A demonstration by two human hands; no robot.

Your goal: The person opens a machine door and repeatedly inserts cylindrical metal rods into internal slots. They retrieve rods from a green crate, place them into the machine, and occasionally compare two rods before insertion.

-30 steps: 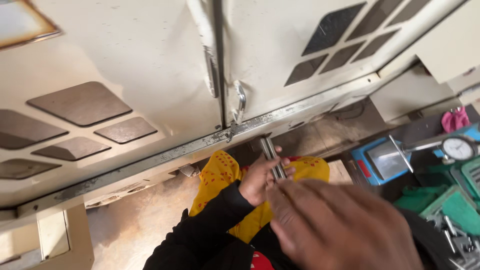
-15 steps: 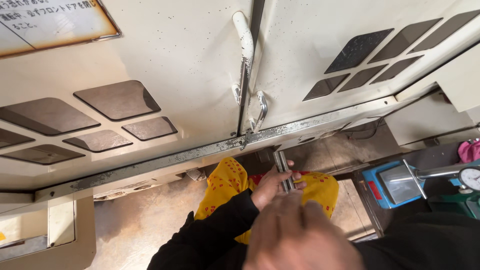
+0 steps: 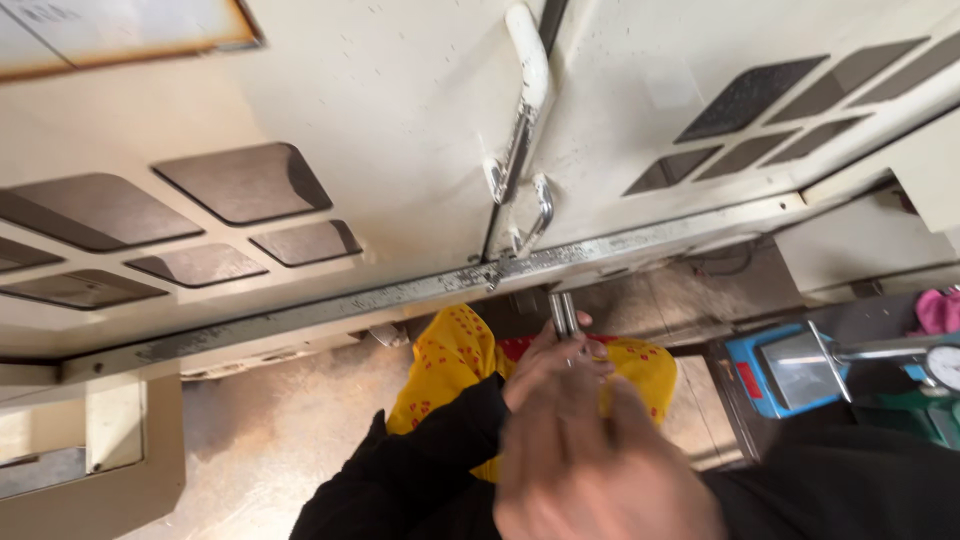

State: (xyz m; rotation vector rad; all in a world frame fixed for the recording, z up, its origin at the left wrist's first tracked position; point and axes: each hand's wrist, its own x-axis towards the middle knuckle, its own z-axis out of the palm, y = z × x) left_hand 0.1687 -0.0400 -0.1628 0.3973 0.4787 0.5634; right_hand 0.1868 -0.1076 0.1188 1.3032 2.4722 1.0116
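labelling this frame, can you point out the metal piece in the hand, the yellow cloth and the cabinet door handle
metal piece (image 3: pixel 563 313), head view, on its upper end above the fingers
yellow cloth (image 3: pixel 450 365), head view, on its left fold
cabinet door handle (image 3: pixel 530 60), head view, on its cream upper grip

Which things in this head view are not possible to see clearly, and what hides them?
- Metal piece: only its top end shows; the left hand covers the rest.
- Right hand: blurred, close to the camera, cut by the bottom edge; its grip is unclear.
- Yellow cloth: partly hidden behind the black sleeve.
- Dial gauge: cut by the right edge.
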